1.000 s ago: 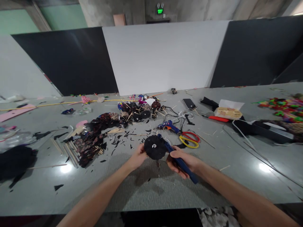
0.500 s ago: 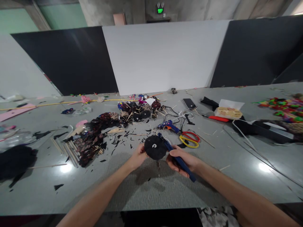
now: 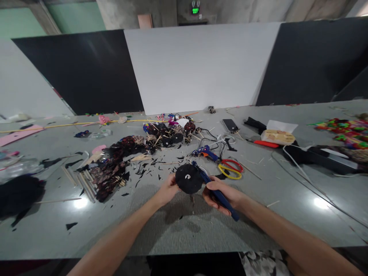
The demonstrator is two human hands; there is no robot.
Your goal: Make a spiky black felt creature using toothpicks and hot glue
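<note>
A round black disc with a small white mark at its middle is held up above the near middle of the table. My left hand pinches the disc at its left edge. In my right hand is a long dark blue tool, its far end touching or close to the disc's right edge. A thin stick hangs below the disc. Beyond my right hand lie scissors with yellow and red handles and a blue glue gun. Black scraps are scattered left of the disc.
A pile of dark crumpled pieces and sticks lies at the left. Further back sit a phone, a red-handled cutter and a packet of tissues. Cables cross the right side. White and black boards stand behind the table.
The view has shifted very slightly. Both hands keep their hold on the disc and the blue tool, with almost no movement.
</note>
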